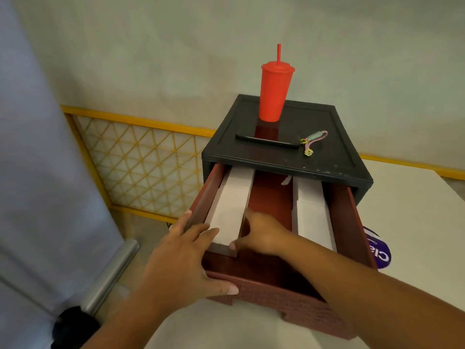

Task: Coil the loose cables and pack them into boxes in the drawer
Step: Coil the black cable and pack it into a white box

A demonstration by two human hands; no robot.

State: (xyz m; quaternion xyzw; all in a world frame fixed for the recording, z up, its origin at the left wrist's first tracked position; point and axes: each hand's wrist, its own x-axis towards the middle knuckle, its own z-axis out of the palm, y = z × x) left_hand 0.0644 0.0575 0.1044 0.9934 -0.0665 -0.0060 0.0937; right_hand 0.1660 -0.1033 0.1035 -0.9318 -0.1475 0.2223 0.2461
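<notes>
A dark red drawer [276,295] stands pulled out of a black cabinet [327,147]. Two long white boxes lie inside it, the left white box [226,205] along the left wall and the right white box [312,210] along the right wall. My left hand [181,253] rests on the drawer's front left corner, with fingers stretched over the left box and drawer wall and the thumb on the drawer front. My right hand [264,235] reaches into the drawer and grips the left box's right side, thumb at its near end. A short pastel cable [313,142] lies on the cabinet top.
A red cup with a straw [275,91] and a dark phone [266,139] sit on the cabinet top. The cabinet stands on a white table [415,222], with a purple packet [380,250] to its right. A yellow lattice panel [141,159] and a grey roll [110,273] are on the left.
</notes>
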